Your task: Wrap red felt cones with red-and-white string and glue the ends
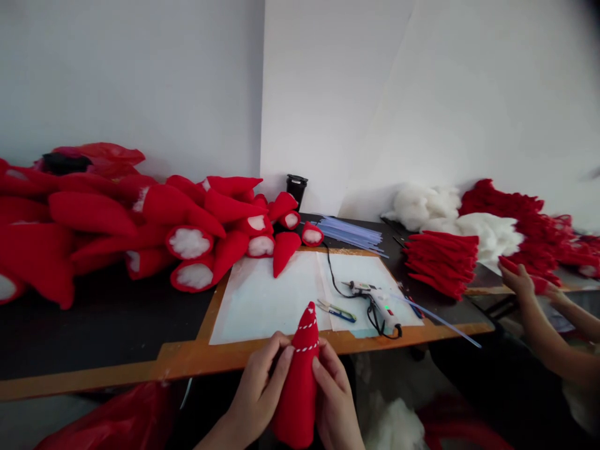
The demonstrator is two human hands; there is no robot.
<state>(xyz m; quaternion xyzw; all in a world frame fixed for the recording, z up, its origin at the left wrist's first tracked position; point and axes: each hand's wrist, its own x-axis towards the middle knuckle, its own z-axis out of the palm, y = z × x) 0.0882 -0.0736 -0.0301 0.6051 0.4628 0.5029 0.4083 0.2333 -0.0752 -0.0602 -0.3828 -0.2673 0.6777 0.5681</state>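
Between my two hands, in front of the table's near edge, a red felt cone point(297, 390) stands tip up, a red-and-white twisted cord wound around its upper part. My left hand point(262, 381) grips its left side, with thumb and fingertips near the lower turn of cord. On the opposite side my right hand point(335, 390) holds it, thumb pressed on the felt. Beyond the tip, a pair of thread snips point(337, 310) and a white hot glue gun point(377, 303) with a glue stick in it lie on white sheets point(262, 306).
Stuffed red cones point(187, 212) are heaped on the left. Translucent glue sticks point(349, 232) and a black container point(296, 190) sit behind. To the right are stacked red felt pieces point(440, 262) and white stuffing point(422, 206). A co-worker's hands point(520, 281) hold red felt at far right.
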